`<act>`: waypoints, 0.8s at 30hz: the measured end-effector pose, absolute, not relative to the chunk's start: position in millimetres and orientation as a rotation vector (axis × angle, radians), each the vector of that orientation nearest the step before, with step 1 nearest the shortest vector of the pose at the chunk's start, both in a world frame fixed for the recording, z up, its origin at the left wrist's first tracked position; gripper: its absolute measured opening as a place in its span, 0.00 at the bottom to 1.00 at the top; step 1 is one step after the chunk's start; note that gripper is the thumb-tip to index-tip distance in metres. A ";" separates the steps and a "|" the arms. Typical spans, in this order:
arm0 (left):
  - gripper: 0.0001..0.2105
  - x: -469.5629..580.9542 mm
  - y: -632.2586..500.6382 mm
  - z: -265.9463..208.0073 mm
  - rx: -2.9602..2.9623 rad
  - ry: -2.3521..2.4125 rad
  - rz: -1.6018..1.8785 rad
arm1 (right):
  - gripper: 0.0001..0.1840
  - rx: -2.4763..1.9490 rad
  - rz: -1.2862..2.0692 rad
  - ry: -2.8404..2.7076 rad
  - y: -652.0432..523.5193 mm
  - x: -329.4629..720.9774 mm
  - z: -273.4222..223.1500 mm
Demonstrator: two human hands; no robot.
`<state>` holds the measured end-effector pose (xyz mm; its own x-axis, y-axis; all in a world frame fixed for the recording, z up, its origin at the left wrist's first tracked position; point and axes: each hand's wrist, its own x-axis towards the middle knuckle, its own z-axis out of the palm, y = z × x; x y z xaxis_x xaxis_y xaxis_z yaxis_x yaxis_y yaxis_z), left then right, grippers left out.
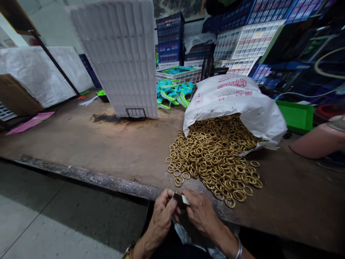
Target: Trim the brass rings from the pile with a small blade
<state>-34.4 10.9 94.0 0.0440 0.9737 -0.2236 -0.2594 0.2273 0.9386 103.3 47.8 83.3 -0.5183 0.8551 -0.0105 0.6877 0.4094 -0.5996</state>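
Both hands meet at the table's front edge, next to a pile of gold-coloured rings [205,154]. My left hand [163,212] is closed, its thumb and fingers pinched together. A sliver of gold shows at those fingertips, too small to name. My right hand [202,210] grips a small black-and-white piece [185,200], whose dark end touches the left fingertips; its kind is not clear. The rings spill out of a white woven sack [226,95] with red print, which lies on its side with its mouth towards me.
On the brown table [81,144] stands a tall ribbed white panel [121,57]. Behind it are turquoise and lime plastic parts [175,93] and stacked blue crates [169,37]. To the right are a green tray [295,116] and a pink container [319,140].
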 end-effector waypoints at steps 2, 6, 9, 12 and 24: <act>0.16 -34.8 11.7 93.7 0.882 1.139 1.145 | 0.11 -1.339 0.784 -2.395 48.0 102.2 84.4; 0.15 -36.1 10.1 94.4 0.945 1.200 1.138 | 0.13 -1.368 0.786 -2.446 48.1 99.7 87.6; 0.14 -36.3 2.7 102.1 0.991 1.182 1.128 | 0.15 -1.460 0.729 -2.482 52.0 99.9 89.3; 0.15 -34.3 -7.8 114.6 1.041 1.102 1.060 | 0.17 -1.584 0.626 -2.453 62.6 105.0 87.7; 0.07 -39.3 -0.6 92.1 0.351 0.858 1.183 | 0.10 -1.556 0.419 -2.311 82.9 92.9 80.4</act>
